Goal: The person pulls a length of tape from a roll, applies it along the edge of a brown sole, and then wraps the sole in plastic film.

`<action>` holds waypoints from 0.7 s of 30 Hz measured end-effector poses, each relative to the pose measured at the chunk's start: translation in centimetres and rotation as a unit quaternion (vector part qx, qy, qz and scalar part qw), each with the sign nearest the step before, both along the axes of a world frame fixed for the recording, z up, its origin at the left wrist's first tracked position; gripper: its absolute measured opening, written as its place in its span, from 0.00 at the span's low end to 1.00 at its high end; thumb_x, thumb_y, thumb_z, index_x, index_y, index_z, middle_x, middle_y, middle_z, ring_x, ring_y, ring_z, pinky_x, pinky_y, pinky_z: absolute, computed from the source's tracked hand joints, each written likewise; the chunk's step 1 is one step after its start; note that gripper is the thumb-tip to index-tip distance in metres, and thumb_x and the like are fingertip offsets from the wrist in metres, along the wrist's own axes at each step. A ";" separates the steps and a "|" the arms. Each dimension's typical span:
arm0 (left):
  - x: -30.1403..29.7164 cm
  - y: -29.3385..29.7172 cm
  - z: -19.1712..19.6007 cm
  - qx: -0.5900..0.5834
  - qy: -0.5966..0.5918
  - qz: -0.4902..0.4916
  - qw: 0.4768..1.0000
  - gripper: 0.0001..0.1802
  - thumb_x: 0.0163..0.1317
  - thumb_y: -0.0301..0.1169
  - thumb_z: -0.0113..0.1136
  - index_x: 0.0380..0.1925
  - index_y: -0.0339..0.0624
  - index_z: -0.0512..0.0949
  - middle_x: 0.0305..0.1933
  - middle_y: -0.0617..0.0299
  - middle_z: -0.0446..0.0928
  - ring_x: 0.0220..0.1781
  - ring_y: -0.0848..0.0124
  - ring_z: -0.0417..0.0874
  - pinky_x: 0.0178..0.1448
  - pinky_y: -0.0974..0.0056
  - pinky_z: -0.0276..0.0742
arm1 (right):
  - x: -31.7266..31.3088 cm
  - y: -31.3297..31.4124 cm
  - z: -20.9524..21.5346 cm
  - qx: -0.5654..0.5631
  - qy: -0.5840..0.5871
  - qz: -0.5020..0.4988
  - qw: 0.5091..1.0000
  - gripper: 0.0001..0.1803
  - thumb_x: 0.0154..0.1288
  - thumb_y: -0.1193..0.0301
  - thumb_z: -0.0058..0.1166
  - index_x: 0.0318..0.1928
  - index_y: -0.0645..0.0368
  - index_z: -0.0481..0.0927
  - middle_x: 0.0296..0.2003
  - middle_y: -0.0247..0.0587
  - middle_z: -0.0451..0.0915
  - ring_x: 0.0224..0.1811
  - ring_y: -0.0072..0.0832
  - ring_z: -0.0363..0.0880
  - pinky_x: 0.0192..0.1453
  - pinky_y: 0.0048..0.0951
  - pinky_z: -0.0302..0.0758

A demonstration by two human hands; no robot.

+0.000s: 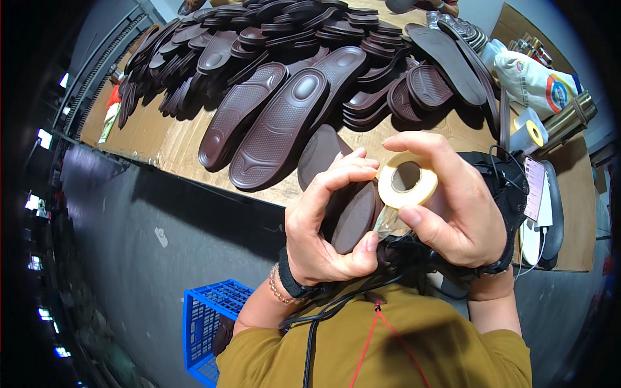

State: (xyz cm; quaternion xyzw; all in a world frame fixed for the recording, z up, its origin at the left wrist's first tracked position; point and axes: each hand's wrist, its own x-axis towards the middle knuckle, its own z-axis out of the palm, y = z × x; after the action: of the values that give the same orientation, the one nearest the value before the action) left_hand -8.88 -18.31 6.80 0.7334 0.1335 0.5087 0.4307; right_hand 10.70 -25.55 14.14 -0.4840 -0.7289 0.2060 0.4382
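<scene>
My right hand [453,207] holds a small cream roll of tape [406,180] between thumb and fingers, its hole facing me. My left hand [326,223] grips a dark brown shoe sole [354,216] close to my chest, fingertips pinching near the tape roll where a clear strip of tape hangs. Both hands are raised in front of the workbench edge. Part of the sole is hidden behind my left fingers.
A cardboard-covered workbench [168,139] carries several dark brown soles [278,126] in rows and stacks. At the right lie a yellow tape roll [534,132], a white printed bag [540,84], a metal cylinder [569,119] and a phone [534,187]. A blue plastic crate [207,320] stands on the floor.
</scene>
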 end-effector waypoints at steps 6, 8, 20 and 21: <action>-0.6 -0.4 -0.4 0.011 -0.021 0.000 1.000 0.34 0.46 0.34 0.69 0.55 0.30 0.78 0.57 0.44 0.83 0.69 0.46 0.80 0.76 0.44 0.65 | -0.2 -0.2 -0.4 0.031 0.023 -0.088 0.995 0.36 0.50 0.68 0.80 0.58 0.67 0.78 0.48 0.37 0.79 0.50 0.22 0.78 0.57 0.23 0.72; -0.6 -0.5 -0.4 0.012 -0.018 0.004 1.000 0.34 0.46 0.35 0.69 0.55 0.30 0.78 0.57 0.44 0.83 0.69 0.46 0.80 0.76 0.43 0.66 | -0.2 0.0 -0.5 0.030 0.005 -0.107 0.994 0.34 0.50 0.70 0.79 0.57 0.66 0.78 0.47 0.37 0.79 0.50 0.22 0.78 0.57 0.23 0.73; -1.5 -0.4 -1.3 0.017 -0.017 0.004 1.000 0.34 0.46 0.37 0.69 0.53 0.29 0.79 0.56 0.42 0.83 0.67 0.46 0.82 0.75 0.43 0.67 | -1.0 0.9 -1.1 0.003 -0.028 -0.083 0.996 0.29 0.49 0.73 0.78 0.53 0.65 0.80 0.45 0.39 0.81 0.48 0.25 0.81 0.55 0.25 0.75; -1.6 -0.5 -1.6 0.011 -0.017 -0.002 1.000 0.34 0.46 0.38 0.69 0.53 0.28 0.79 0.56 0.42 0.83 0.66 0.46 0.82 0.75 0.44 0.68 | -1.2 1.0 -1.3 0.001 -0.027 -0.083 0.996 0.29 0.49 0.73 0.78 0.53 0.65 0.80 0.45 0.39 0.81 0.48 0.25 0.81 0.55 0.25 0.75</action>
State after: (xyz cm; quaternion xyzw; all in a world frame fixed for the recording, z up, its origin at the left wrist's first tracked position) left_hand -10.52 -18.78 5.22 0.7296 0.1189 0.5219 0.4257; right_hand 9.53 -24.59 12.81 -0.5482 -0.6976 0.1553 0.4345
